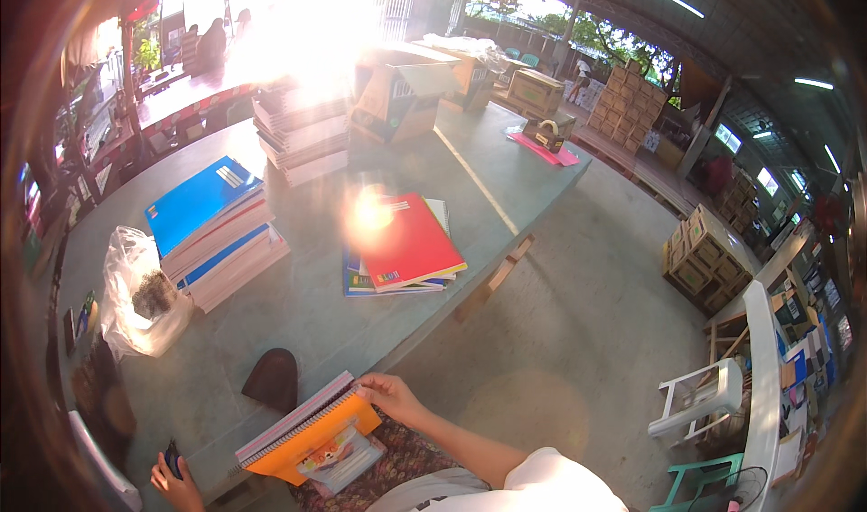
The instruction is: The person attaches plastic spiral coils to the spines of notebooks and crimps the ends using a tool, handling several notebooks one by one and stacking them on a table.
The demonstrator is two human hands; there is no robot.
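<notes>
My right hand (390, 398) grips the upper right corner of an orange spiral notebook (312, 444), which stands on edge at the table's near side. Its dark wire spiral runs along the top edge, with a stack of pages or further notebooks (298, 417) behind it. Low at the left, my left hand (178, 489) is closed around a small dark pointed tool (172, 459), its exact kind unclear. A picture and a pale panel show on the orange cover. Just beyond the notebook, a dark brown rounded flat piece (272, 378) lies on the grey table (343, 331).
A red notebook (415, 241) tops a small pile mid-table. Left of it stand a blue-topped notebook stack (206, 203) and a clear plastic bag (144, 304) with dark contents. Farther off are a taller stack (302, 133) and an open cardboard box (393, 97). A white stool (700, 399) stands right.
</notes>
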